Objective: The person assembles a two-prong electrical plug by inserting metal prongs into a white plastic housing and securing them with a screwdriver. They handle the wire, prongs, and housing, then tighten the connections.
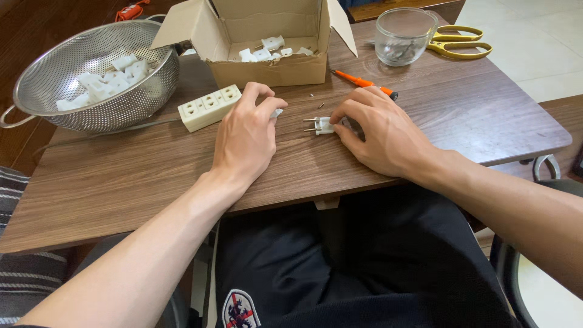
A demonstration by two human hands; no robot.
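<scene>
On the brown table [152, 176], a steel colander [91, 73] sits far left beside an open cardboard box [267, 67]. The right hand [382, 136] pinches a white plug [323, 126] at centre; the left hand [246, 136] curls its fingers around a small white piece [277, 113].

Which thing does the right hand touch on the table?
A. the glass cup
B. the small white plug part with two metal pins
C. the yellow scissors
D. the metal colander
B: the right hand rests its fingertips on the small white plug part, whose two metal pins point to the left, while the scissors, glass cup and colander lie apart from it.
</scene>
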